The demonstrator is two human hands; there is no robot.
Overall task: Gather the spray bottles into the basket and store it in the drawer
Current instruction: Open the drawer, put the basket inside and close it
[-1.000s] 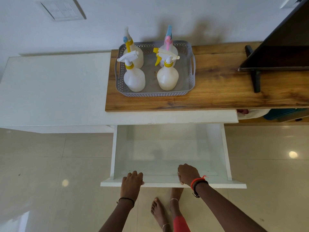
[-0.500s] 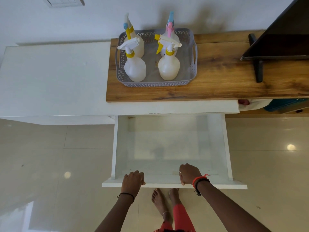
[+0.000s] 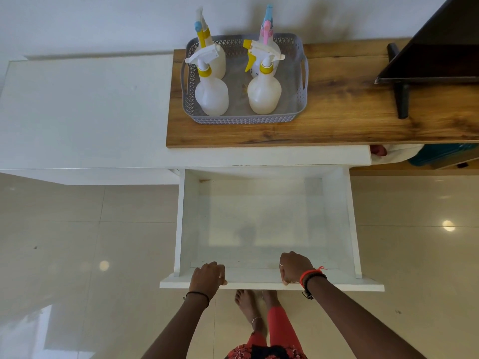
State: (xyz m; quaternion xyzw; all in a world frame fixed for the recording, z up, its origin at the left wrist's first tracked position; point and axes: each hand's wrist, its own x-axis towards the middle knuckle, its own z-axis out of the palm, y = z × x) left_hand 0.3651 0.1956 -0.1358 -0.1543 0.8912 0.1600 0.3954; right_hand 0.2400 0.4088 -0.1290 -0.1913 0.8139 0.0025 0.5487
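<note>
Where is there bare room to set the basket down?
The drawer floor is bare between its side walls, beyond both hands on its front. The wooden top is free between basket and black stand. The basket itself is crowded.

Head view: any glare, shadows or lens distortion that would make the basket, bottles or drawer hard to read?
Head view: sharp and evenly lit; glare spots sit only on the floor tiles; soft bottle shadows fall on the wall behind the basket; a faint shadow lies on the drawer bottom; wide-angle bending tilts the spray bottles outward; both hands on the drawer front are clear.

No readable text — not on bottles, basket or drawer.
</note>
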